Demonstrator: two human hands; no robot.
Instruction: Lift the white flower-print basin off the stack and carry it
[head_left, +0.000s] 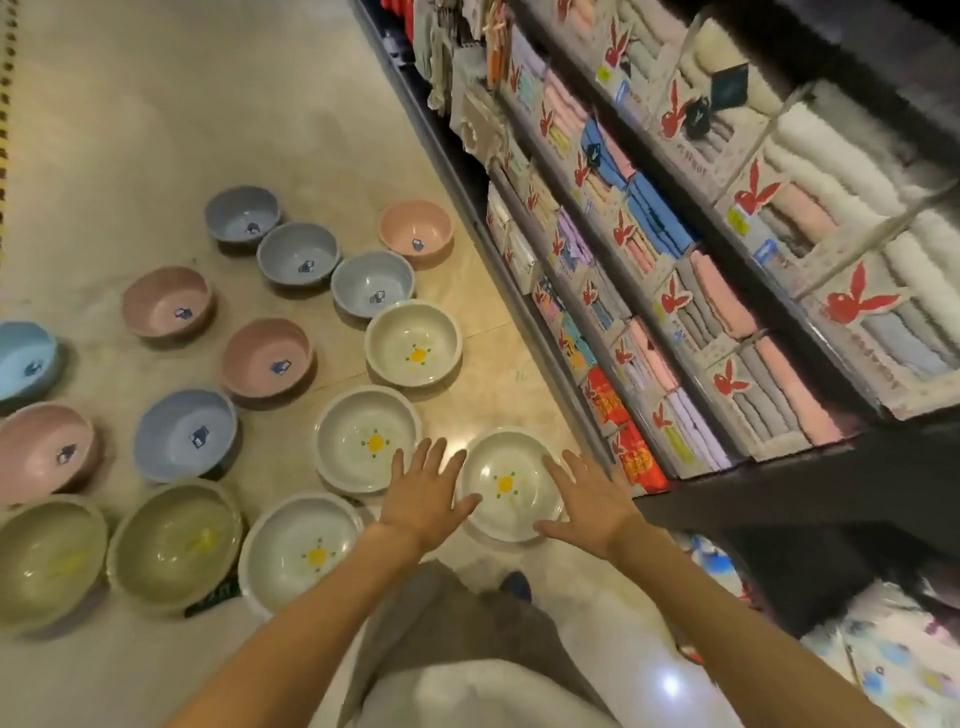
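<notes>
So both my hands are spread flat, left hand (423, 501) and right hand (589, 501) flanking the cream basin (511, 486) on the floor (130, 130), gripping nothing, probably to catch both rims evenly.

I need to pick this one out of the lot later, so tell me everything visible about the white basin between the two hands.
The white basin is round and shallow with a broad rolled rim, glossy like plastic. Its bottom carries a yellow flower with small green dots around it. It stands upright and empty on the tiled floor, nearest the towel shelf. The left hand and right hand are spread open at its two sides, over the rim; actual contact cannot be told.
</notes>
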